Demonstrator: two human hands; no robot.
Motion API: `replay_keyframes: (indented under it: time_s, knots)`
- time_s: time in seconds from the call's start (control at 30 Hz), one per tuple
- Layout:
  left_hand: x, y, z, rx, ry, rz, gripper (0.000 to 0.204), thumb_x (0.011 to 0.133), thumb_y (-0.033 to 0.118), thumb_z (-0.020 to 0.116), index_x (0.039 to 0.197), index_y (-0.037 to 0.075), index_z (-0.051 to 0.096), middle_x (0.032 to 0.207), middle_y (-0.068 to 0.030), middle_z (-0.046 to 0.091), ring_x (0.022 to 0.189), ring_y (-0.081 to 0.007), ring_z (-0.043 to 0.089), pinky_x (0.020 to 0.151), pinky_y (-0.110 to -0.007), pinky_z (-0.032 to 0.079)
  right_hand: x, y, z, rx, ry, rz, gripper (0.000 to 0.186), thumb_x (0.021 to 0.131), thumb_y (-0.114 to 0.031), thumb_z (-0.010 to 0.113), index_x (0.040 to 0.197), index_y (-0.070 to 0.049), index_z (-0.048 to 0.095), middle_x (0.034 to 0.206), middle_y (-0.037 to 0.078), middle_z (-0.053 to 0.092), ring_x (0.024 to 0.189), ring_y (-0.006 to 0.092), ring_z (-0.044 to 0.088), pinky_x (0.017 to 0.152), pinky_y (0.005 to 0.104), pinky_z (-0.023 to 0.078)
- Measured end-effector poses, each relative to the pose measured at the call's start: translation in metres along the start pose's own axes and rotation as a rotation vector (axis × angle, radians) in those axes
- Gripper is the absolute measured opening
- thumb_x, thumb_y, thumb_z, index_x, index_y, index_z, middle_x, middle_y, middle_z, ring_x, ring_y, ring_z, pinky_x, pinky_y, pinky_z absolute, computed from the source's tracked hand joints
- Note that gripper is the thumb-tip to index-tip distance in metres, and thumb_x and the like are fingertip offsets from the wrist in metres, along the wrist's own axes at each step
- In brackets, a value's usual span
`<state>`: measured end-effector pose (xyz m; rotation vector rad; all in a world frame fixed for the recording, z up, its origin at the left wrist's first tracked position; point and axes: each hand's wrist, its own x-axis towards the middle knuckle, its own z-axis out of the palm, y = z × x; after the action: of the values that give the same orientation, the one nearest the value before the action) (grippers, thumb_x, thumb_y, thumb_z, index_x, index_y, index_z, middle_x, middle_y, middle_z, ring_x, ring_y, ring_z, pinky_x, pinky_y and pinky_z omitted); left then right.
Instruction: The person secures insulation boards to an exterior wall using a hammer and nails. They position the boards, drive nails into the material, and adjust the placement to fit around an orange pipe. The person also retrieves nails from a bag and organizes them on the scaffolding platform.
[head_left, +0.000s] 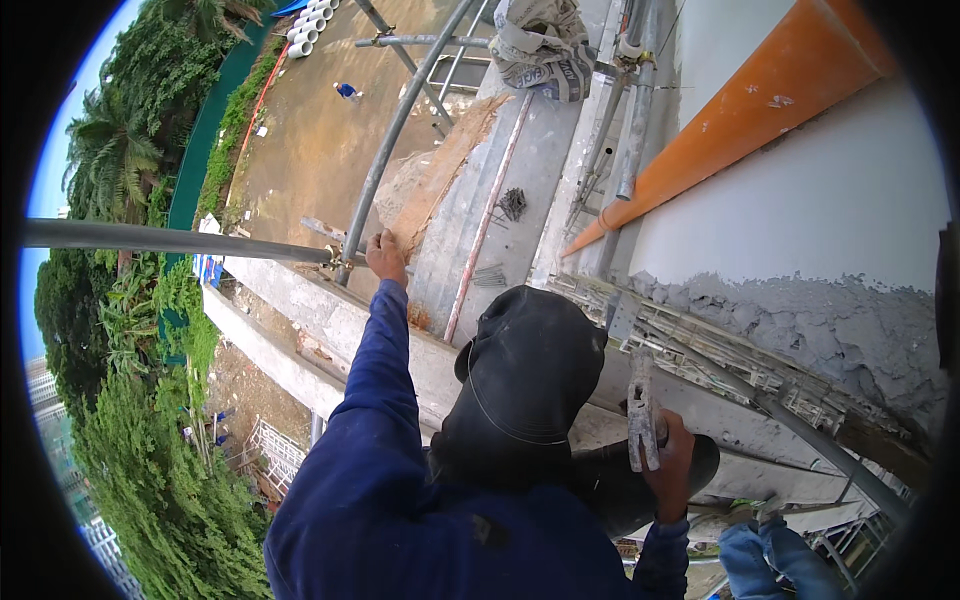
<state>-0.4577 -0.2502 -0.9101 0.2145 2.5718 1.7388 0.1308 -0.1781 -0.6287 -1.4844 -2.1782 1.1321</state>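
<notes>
My left hand (387, 256) reaches forward with its fingers closed at the near edge of a brown wooden board (447, 182), beside a scaffold tube. Its fingertips are partly hidden. In my right hand (674, 462) is a worn, mortar-stained claw hammer (641, 405), held beside my dark-clad leg; most of its handle is hidden. My bent knee (530, 345) fills the middle of the view. Beyond it, on the grey platform, sit a small pile of nails (512, 204) and a few loose nails (489, 275).
Scaffold tubes (180, 240) cross at the left, above ground far below. Cement sacks (543, 50) stand at the platform's far end. An orange pipe (730, 115) slants along the white wall (830, 190) at right. Another person's jeans (775, 558) show at lower right.
</notes>
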Motion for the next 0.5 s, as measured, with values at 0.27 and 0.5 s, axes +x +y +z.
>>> replay_keyframes:
  time_s: [0.27, 0.5]
  knots:
    - [-0.104, 0.033, 0.05, -0.286, -0.261, -0.4, 0.022, 0.094, 0.018, 0.059, 0.097, -0.003, 0.064, 0.082, -0.0049, 0.063, 0.073, -0.0111, 0.055, 0.068, -0.028, 0.046, 0.132, -0.024, 0.069, 0.048, -0.062, 0.258, 0.037, 0.085, -0.033, 0.073, 0.095, -0.001, 0.059, 0.072, 0.017, 0.064, 0.065, 0.0318, 0.063, 0.061, 0.0393, 0.048]
    - [-0.166, 0.157, 0.066, -0.3, -0.783, -0.402, 0.03, 0.102, 0.03, 0.05, 0.099, 0.003, 0.061, 0.083, -0.0035, 0.06, 0.073, -0.0079, 0.054, 0.063, -0.023, 0.044, 0.217, -0.033, 0.193, 0.537, 0.143, 0.12, 0.037, 0.084, -0.03, 0.078, 0.094, -0.001, 0.058, 0.076, 0.007, 0.062, 0.063, 0.0173, 0.058, 0.061, 0.0335, 0.047]
